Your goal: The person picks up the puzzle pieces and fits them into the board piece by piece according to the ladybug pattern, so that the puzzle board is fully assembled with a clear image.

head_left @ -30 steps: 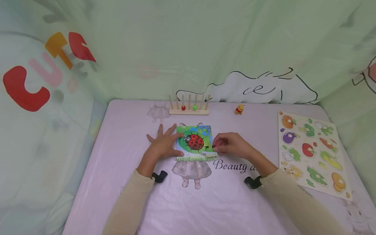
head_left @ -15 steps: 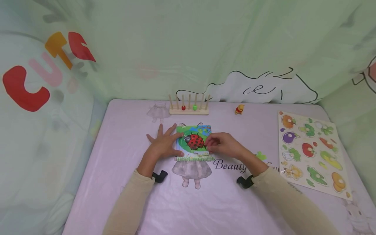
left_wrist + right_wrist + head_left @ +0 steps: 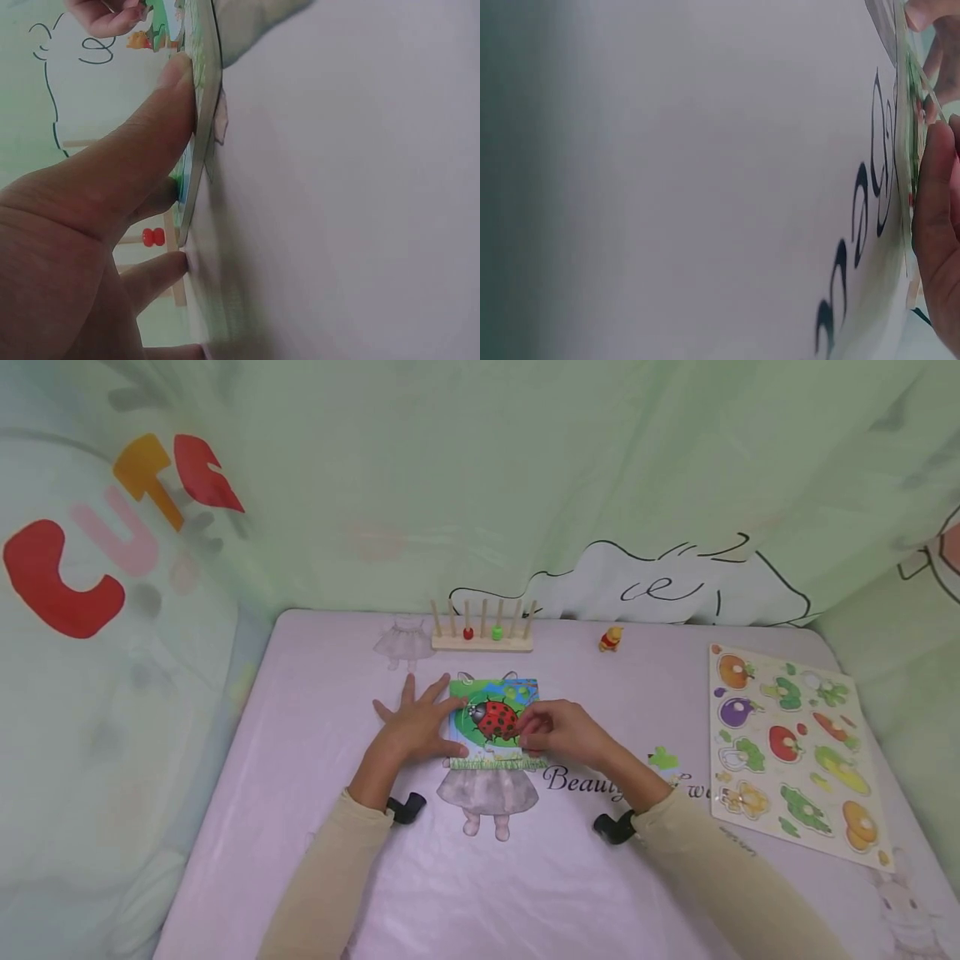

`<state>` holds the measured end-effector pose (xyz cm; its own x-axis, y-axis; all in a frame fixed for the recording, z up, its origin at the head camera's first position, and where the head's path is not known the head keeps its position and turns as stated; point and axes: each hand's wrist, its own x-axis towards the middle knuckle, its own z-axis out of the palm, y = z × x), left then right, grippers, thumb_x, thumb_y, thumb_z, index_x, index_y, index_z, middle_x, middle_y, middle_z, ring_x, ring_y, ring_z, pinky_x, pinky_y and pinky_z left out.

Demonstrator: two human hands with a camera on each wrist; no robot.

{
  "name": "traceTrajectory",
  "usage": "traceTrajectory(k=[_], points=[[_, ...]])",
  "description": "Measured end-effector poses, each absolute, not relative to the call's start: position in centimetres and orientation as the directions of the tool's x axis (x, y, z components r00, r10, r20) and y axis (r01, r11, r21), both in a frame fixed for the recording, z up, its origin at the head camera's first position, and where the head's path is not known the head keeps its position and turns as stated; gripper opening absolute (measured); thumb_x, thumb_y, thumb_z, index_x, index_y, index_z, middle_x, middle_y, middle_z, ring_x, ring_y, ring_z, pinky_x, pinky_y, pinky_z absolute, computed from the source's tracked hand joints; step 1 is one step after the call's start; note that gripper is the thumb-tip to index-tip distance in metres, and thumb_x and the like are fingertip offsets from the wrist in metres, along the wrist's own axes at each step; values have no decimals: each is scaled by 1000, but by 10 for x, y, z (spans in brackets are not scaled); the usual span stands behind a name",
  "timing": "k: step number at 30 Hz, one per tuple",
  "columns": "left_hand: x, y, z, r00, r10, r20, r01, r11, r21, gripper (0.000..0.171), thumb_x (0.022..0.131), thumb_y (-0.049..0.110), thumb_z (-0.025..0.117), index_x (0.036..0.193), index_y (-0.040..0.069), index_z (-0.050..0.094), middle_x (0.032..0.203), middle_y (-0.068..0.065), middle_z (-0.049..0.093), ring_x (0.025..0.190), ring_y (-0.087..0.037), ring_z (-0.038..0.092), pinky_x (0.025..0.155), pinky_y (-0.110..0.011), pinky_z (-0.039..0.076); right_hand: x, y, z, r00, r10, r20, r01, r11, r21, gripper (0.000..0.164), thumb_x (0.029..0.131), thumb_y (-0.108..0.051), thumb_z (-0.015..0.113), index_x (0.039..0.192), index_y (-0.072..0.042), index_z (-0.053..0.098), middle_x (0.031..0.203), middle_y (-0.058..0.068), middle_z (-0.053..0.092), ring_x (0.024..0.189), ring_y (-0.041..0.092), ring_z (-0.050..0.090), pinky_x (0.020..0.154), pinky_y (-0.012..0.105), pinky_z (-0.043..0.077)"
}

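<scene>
A square ladybug jigsaw puzzle [image 3: 486, 710] lies on the table in the head view. My left hand [image 3: 412, 727] rests spread at its left side, thumb and fingertips on the edge of the board. In the left wrist view, the thumb [image 3: 176, 75] presses on the board's rim. My right hand [image 3: 566, 735] is over the puzzle's lower right part, pinching a thin puzzle piece [image 3: 931, 91] between thumb and fingers. That piece is tilted above the board in the right wrist view, and the fingers hide part of it.
A loose green puzzle piece [image 3: 663, 758] lies right of the right wrist. A wooden peg rack [image 3: 482, 644] with red and green beads stands behind the puzzle. Farther right are a small bear figure [image 3: 611, 639] and a vegetable puzzle board [image 3: 765, 802].
My right hand has moved left over the puzzle with the pinched puzzle piece. The loose green piece beside the forearm has come into sight. My left hand stays in place.
</scene>
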<state>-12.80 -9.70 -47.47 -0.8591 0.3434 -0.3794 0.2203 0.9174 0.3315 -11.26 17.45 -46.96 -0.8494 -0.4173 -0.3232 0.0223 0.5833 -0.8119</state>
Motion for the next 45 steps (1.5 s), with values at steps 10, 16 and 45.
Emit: traceTrajectory(k=[10,16,45], points=[[-128,-98,-476,-862,335,-381,211,920,331,88,75,60,83,153,40,46,174,4,10,156,-51,-9,100,-92,4,-113,169,-474,-861,-395,-320,14,610,-792,15,89,-10,77,103,-8,73,87,3,71,77,16,68,75,31,57],[-127,-98,-476,-864,330,-380,207,921,329,88,75,59,84,152,40,46,174,3,11,156,-52,-7,100,-92,4,-113,166,-472,-850,-393,-350,75,569,-819,15,90,-3,73,105,-3,71,87,7,71,73,19,70,71,32,60],[-128,-97,-475,-859,336,-386,214,921,325,88,76,61,82,153,41,45,174,5,9,156,-51,-9,101,-92,5,-111,148,-472,-923,-298,-242,-68,747,-662,13,81,-21,83,80,-14,73,65,-6,66,61,10,57,60,27,45]])
